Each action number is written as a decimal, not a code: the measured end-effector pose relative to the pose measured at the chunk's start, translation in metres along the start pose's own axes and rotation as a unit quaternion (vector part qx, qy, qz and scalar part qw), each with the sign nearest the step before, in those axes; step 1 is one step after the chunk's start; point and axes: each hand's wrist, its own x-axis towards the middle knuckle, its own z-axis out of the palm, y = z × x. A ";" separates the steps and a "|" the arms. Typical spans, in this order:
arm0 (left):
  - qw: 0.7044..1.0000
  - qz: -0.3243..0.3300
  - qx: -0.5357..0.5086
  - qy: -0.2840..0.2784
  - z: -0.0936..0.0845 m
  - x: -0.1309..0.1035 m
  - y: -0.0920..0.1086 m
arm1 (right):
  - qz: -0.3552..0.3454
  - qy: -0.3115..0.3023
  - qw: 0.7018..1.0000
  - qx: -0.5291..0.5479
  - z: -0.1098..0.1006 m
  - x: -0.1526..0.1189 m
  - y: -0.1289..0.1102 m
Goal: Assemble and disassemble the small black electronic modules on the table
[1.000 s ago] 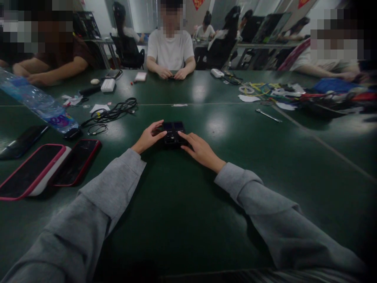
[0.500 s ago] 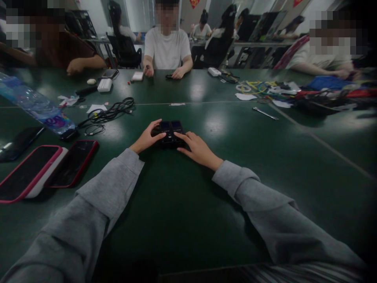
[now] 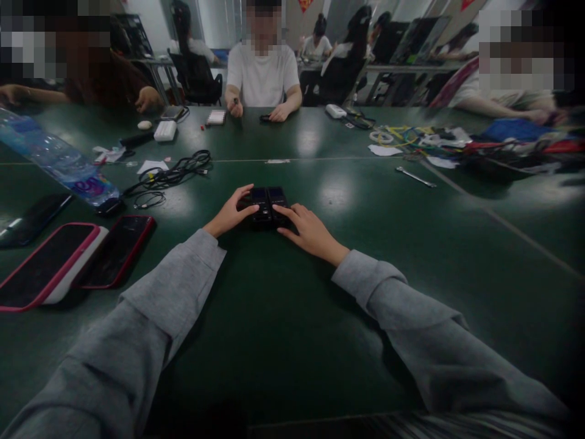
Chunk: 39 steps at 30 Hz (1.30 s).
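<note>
A pair of small black boxy devices lies side by side on the green table, each with a dark little screen at its far end. What kind they are is too dim to tell. My left hand grips the left one from its side, thumb across the near face and fingers round the far left corner. On the right one, my right hand rests its index finger on top, with the thumb by the near right edge. Both hands hold the pair between them.
To my left are a tilted water bottle, phones in red and pink cases, and coiled black cables. A wrench and a tangle of coloured wires lie right. Across the table sits a person in white.
My hands keep nearly the same hold on the black devices. The whole view has shifted slightly. At the far left, another person's hand has moved to the right.
</note>
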 end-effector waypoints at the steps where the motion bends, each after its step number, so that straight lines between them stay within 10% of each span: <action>1: 1.000 -0.001 -0.001 0.000 0.000 0.000 0.000 | 0.002 0.000 1.000 0.000 0.000 0.000 0.000; 39: 0.992 -0.068 -0.082 0.063 -0.004 -0.006 0.014 | 0.027 0.027 0.999 0.003 0.001 0.000 0.001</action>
